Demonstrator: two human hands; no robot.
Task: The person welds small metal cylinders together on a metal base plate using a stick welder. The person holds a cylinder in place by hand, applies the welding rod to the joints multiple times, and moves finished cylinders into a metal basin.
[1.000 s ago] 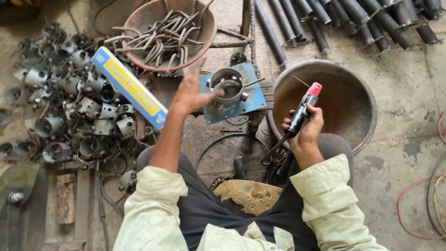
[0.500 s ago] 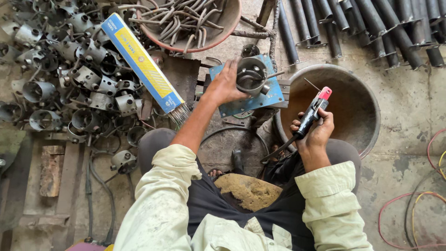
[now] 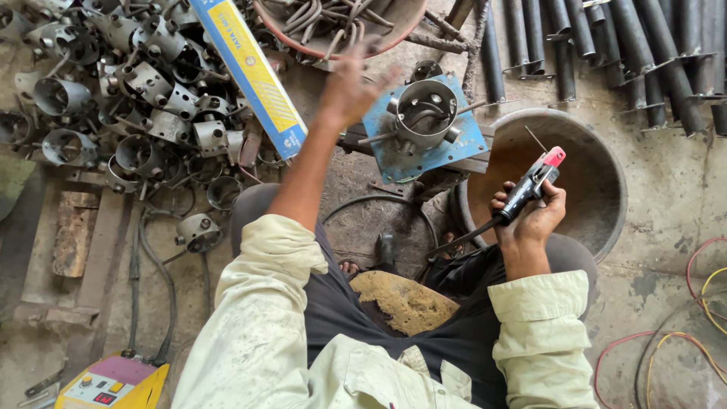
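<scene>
The electrode holder, black-handled with a red tip, sits in your right hand over the near rim of the round metal basin on the floor. Your right fingers are clenched around the handle, with a thin rod projecting from the red tip toward the basin. A black cable runs from the handle base down toward your lap.

Your left hand is raised above the floor, blurred, with fingers released and spread; it holds nothing. It hovers between the blue-and-yellow carton on its left and the blue plate on its right.

The blue plate lies on the floor directly ahead of your knees, touching the basin's left side. A steel cylinder stands upright on this plate, with thin rods protruding from its sides.

A heap of similar steel cylinders covers the far left part of the floor. A reddish bowl of bent wire pieces sits at the far edge, just beyond your left hand. Steel tubes lie in a row at the far right corner. A yellow welding unit stands at the near left corner.
</scene>
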